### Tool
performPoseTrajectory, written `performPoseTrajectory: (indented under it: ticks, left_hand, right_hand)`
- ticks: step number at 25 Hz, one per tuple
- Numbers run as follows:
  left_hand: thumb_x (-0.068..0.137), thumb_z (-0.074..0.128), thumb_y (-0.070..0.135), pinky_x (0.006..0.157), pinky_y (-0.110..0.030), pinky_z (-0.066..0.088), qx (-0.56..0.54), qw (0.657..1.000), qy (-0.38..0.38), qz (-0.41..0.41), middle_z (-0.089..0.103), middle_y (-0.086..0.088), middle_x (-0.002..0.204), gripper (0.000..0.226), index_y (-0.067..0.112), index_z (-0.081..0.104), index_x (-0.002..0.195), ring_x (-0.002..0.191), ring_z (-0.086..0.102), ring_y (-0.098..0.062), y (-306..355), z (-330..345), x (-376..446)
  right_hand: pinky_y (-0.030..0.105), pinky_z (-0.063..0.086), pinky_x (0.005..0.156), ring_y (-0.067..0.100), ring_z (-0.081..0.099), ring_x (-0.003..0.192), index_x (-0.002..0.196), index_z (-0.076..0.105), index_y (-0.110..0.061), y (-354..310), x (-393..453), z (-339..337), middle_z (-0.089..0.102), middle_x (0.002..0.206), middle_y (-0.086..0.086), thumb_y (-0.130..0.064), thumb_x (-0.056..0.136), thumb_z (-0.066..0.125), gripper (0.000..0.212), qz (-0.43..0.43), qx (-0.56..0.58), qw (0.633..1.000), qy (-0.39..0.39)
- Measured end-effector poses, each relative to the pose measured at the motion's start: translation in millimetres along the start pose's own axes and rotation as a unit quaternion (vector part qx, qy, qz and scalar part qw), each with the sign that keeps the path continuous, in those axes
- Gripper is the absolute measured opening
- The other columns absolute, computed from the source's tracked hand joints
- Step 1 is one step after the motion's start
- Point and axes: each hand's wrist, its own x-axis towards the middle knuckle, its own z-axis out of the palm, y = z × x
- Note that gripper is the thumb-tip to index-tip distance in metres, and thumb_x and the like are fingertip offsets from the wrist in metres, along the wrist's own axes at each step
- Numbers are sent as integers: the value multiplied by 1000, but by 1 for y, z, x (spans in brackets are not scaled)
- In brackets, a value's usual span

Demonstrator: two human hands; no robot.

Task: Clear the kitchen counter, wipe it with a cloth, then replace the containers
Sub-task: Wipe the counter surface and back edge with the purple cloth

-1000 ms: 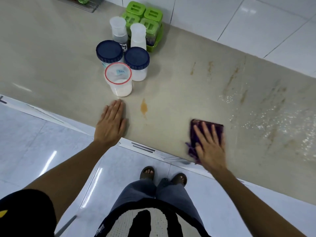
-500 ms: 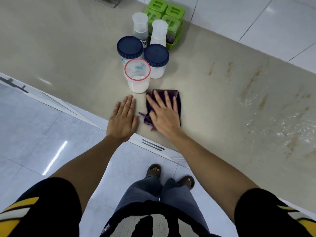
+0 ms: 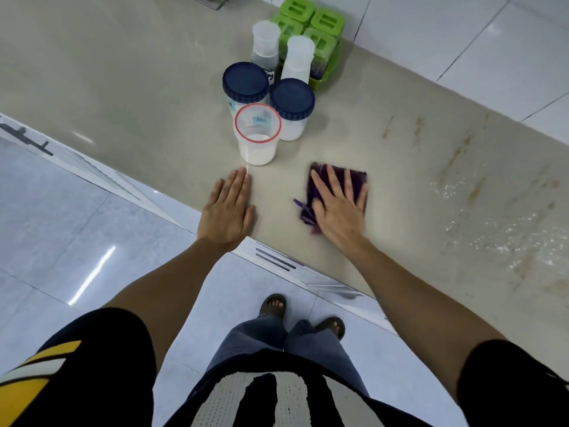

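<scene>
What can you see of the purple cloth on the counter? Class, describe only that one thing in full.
The purple cloth is dark, soft-looking fabric, folded into a rough rectangle with a frayed, bunched corner sticking out toward the counter edge. It lies flat on the beige counter, to the right of the jar cluster and apart from it. The right hand presses on it with fingers spread straight, covering most of its middle. Nothing else touches it.

Black yellow-striped sleeves [image 3: 77, 365], blue trousers [image 3: 277, 343], brown sandals [image 3: 274, 305]
</scene>
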Motion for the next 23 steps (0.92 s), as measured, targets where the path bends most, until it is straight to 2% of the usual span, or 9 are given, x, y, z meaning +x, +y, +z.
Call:
performPoseTrajectory:
  ticks: [2, 4, 7, 9, 13, 18, 20, 23]
  left_hand:
    - [99, 20, 37, 123, -41, 11, 3, 1000, -4, 0, 16, -10, 162, 62, 6, 17, 153, 150, 13, -21, 1, -1, 0]
    - [98, 17, 38, 123, -41, 10, 6, 1000, -14, 5, 14, -10, 162, 63, 6, 16, 153, 151, 11, -21, 0, -3, 0]
    - [99, 14, 40, 124, -40, 6, -3, 1000, -23, 3, 10, -9, 163, 63, 8, 11, 154, 151, 7, -20, 1, -7, -1]
    - [99, 17, 40, 124, -39, 6, -14, 999, -29, 25, 14, -8, 162, 62, 10, 14, 154, 151, 10, -20, 12, -10, 2]
    - [100, 27, 38, 123, -32, 2, -42, 991, -34, 122, 19, -7, 161, 60, 11, 19, 153, 150, 14, -18, 74, -8, 56]
    - [101, 17, 40, 123, -31, -4, -39, 991, -68, 109, 0, -7, 164, 63, 9, 1, 154, 151, -3, -17, 124, 3, 149]
    - [100, 16, 40, 123, -32, -3, -24, 992, -69, 100, 0, -9, 164, 64, 8, 0, 154, 151, -3, -18, 127, 10, 176]
    - [98, 13, 43, 124, -35, 2, 1, 994, -40, 99, 5, -9, 163, 67, 8, 5, 154, 151, 1, -17, 127, 18, 187]
  right_hand:
    - [60, 1, 118, 29, 14, 149, 153, 18, -40, -41, 14, 2, 17, 163, -6, -43, 93, 36, 62, -12, 14, 1000, 5]
    - [56, 4, 119, 29, 15, 149, 153, 21, -39, -63, 1, 7, 19, 162, -5, -45, 93, 33, 61, -67, -4, 998, 11]
    - [53, 9, 121, 28, 14, 150, 153, 21, -38, -41, -40, 15, 20, 162, -5, -44, 92, 32, 62, -141, -14, 990, 12]
    - [52, 9, 121, 28, 13, 150, 153, 20, -37, -6, -65, 20, 20, 162, -4, -43, 92, 33, 63, -141, -18, 990, 17]
    - [50, 10, 121, 27, 14, 150, 153, 23, -36, 82, -86, 15, 23, 161, -3, -45, 89, 34, 65, -42, -24, 998, 26]
    - [48, 7, 122, 26, 15, 150, 153, 23, -36, 157, -36, -1, 22, 162, -3, -47, 91, 25, 62, 95, 9, 995, 34]
    - [49, 5, 122, 27, 14, 150, 153, 21, -36, 181, 10, -7, 21, 162, -3, -46, 95, 28, 60, 150, 11, 988, 48]
    - [51, 3, 122, 30, 10, 150, 154, 17, -36, 215, 83, -18, 17, 163, -1, -45, 99, 29, 57, 184, 21, 981, 51]
